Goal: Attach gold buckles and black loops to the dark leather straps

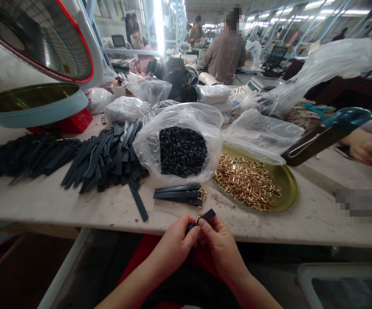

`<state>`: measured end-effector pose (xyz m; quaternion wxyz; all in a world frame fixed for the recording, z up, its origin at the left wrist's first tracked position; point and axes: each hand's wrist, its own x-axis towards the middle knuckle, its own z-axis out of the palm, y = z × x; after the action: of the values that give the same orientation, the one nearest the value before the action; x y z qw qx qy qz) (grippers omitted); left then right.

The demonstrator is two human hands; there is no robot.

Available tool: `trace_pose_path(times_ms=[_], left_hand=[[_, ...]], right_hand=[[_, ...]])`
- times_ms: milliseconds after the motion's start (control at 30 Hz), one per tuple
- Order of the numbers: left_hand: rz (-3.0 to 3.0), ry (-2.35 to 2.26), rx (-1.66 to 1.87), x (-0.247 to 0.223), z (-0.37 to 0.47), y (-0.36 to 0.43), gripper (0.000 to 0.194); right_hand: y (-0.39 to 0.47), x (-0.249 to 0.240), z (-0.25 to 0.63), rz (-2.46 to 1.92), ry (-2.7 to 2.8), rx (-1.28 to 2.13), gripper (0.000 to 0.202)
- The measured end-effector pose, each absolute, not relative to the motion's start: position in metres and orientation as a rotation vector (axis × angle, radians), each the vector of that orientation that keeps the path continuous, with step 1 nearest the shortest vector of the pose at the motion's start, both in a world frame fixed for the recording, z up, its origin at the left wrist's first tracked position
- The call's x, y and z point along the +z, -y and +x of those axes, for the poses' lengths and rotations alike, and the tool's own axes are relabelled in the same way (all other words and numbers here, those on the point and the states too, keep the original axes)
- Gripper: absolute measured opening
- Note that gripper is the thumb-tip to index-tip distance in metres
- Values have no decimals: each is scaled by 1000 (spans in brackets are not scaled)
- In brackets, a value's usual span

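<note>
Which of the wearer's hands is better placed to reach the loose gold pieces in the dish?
Right, probably: the right hand is nearer the dish of gold pieces, which lies on that side. The left hand is farther, and both hold a dark strap.

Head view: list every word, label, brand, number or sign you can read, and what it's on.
No text can be read.
Raised plastic bag at right: dark printed marks, too distorted to read.
Plastic packaging behind the metal pieces: faint marks, too small and blurred.
</note>
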<state>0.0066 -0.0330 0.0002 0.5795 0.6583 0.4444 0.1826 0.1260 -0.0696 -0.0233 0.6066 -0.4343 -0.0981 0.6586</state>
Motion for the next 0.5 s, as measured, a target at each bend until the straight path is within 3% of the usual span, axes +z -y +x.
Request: trace_pose_path(times_ms=[400, 500], left_hand=[[1101, -1080, 349, -3, 11, 30, 20], [1096, -1081, 360, -3, 14, 31, 17]], right_hand=[[71, -20, 131, -1082, 414, 1578, 28], [72, -26, 134, -1254, 634, 1421, 29]])
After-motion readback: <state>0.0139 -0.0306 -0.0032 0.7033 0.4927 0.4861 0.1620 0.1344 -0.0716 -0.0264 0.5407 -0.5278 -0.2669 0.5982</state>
